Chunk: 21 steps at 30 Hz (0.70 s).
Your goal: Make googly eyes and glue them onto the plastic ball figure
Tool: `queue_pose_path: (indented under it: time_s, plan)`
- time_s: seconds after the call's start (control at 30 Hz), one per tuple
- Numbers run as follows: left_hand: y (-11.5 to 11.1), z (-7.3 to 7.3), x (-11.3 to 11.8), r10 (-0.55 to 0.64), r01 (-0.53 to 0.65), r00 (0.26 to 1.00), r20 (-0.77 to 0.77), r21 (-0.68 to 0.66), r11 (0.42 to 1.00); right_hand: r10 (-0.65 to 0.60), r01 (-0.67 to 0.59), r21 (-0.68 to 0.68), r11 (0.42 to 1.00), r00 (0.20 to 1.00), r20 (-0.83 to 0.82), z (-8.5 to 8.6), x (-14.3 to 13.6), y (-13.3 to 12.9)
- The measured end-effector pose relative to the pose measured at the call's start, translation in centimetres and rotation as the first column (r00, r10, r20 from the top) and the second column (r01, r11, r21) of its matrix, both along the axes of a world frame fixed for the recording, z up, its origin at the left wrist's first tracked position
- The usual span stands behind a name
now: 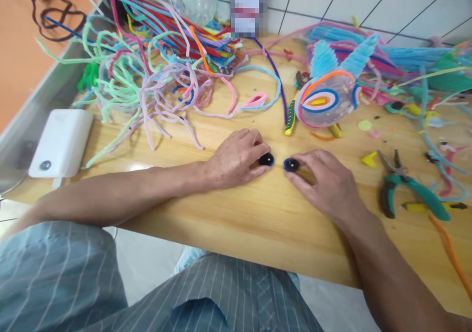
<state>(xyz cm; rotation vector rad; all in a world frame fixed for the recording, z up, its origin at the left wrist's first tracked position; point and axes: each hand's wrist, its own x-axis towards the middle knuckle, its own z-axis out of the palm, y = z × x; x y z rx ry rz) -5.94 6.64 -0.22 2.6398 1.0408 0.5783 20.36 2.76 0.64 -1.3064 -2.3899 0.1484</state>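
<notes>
Between the thumb and fingers of my left hand is a round black eye piece with a blue rim. A matching black eye piece is pinched in my right hand. The two pieces are side by side just above the wooden table or on it, a small gap apart; I cannot tell whether they touch the wood. Behind them sits a clear rounded body with fuzzy light-blue ears and a pipe-cleaner eye ring in orange, yellow, white and blue.
Loose green and lilac pipe cleaners spread at the left, with bundles behind. A white power bank lies at the left edge. Green-handled pliers and scraps lie right, near an orange pipe cleaner. A tiled wall stands behind.
</notes>
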Motion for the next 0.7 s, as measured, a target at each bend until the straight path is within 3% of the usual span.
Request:
queue_pose_path:
  time_s: [0.27, 0.43, 0.57, 0.7]
  plan:
    - [0.6, -0.2, -0.3, 0.017, -0.017, 1.0, 0.001, 0.01, 1.0, 0.024, -0.024, -0.003, 1.0, 0.998, -0.051, 0.4, -0.3, 0.0]
    - [0.5, -0.3, -0.5, 0.045, -0.046, 0.999, 0.028, 0.04, 0.998, -0.05, 0.048, -0.021, 0.999, 0.995, -0.091, 1.1, 1.2, 0.5]
    - [0.4, -0.6, -0.7, 0.049, -0.058, 0.995, 0.087, 0.098, 0.993, -0.092, 0.093, 0.027, 0.995, 0.995, -0.037, 1.0, 2.4, 1.0]
    - [0.1, -0.4, -0.7, 0.037, -0.053, 0.993, 0.115, 0.138, 0.989, -0.068, 0.066, 0.069, 0.995, 0.997, 0.027, 0.7, 1.9, 0.8]
